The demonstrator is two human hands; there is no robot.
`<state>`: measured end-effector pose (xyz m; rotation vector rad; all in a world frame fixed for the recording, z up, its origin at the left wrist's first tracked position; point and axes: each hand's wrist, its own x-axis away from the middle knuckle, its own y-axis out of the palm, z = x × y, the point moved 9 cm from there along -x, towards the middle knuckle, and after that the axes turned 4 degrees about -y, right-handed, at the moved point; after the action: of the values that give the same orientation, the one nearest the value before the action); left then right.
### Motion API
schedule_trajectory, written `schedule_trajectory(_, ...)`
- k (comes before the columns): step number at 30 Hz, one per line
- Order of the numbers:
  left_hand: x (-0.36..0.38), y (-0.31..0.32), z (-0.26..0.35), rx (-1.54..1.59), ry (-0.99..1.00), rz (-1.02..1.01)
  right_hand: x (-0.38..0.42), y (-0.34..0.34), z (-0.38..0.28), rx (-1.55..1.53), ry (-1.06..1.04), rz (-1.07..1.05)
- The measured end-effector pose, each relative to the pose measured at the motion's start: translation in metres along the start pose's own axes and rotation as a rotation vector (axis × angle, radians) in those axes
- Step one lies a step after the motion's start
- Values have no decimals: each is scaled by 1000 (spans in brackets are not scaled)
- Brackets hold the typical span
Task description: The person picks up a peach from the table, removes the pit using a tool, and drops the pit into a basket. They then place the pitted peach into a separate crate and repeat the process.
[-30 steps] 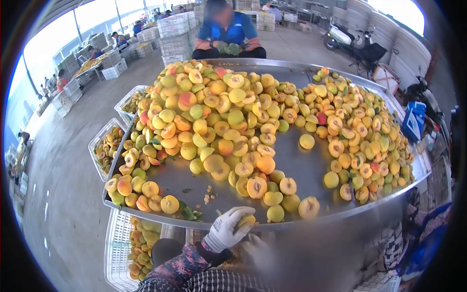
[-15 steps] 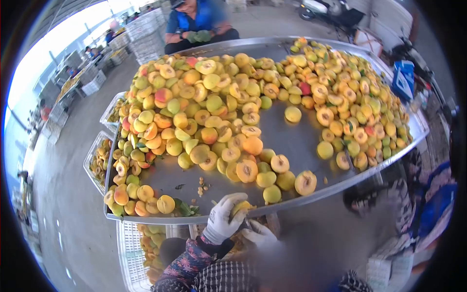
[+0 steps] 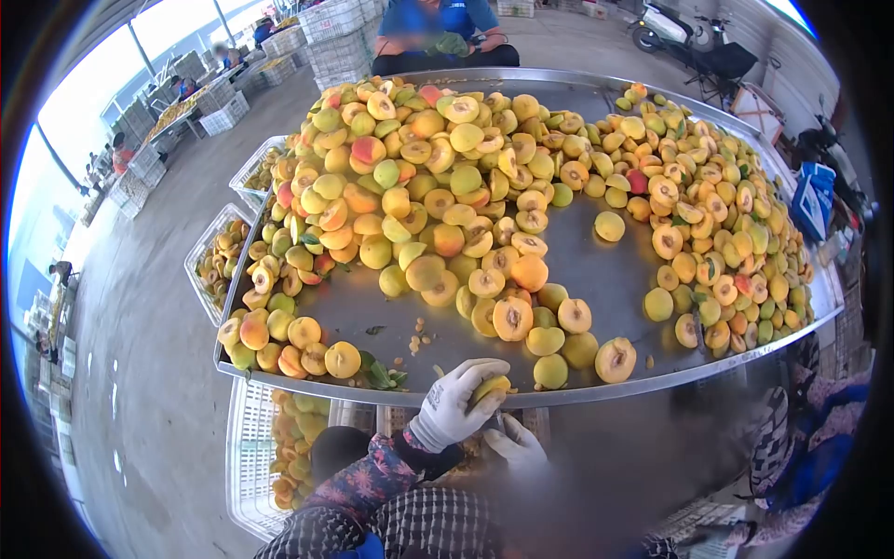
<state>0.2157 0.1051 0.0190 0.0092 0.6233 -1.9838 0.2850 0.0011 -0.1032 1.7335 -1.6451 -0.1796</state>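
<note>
My left hand (image 3: 458, 402), in a white glove, is closed around a yellow peach (image 3: 488, 388) just at the near edge of the metal table (image 3: 596, 252). Below it my right hand (image 3: 518, 442), also gloved, has its fingers closed on a small dark tool (image 3: 494, 423) that points up at the peach. Its kind is too small to make out. Beyond my hands lie a whole green-yellow peach (image 3: 550, 373) and a halved peach with its stone (image 3: 616, 361). Several loose stones (image 3: 416, 337) and some green leaves (image 3: 380, 374) rest by my left hand.
Heaped peaches (image 3: 419, 177) cover the table's left, with another pile (image 3: 726, 214) at right. White crates (image 3: 251, 466) of fruit stand below and left. A person (image 3: 445, 37) sits across the table; another person (image 3: 819, 447) is at my right.
The view has shifted, so the table appears higher and further right. My left hand still grips the peach, which now looks turned more on edge, and the right hand stays close below.
</note>
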Motion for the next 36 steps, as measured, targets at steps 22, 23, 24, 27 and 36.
schedule_trajectory(22,8,16,-39,548,-300,-66,-2,3,-15,317,-285,15)
schedule_trajectory(23,10,24,-48,679,-378,-48,2,5,-22,526,-295,59)
schedule_trajectory(24,11,25,-48,640,-425,-21,6,6,-26,736,-303,101)
schedule_trajectory(27,13,20,-47,539,-384,80,-4,-7,-7,1044,-436,19)
schedule_trajectory(36,20,10,-46,640,-370,116,-1,17,1,505,-254,-200)
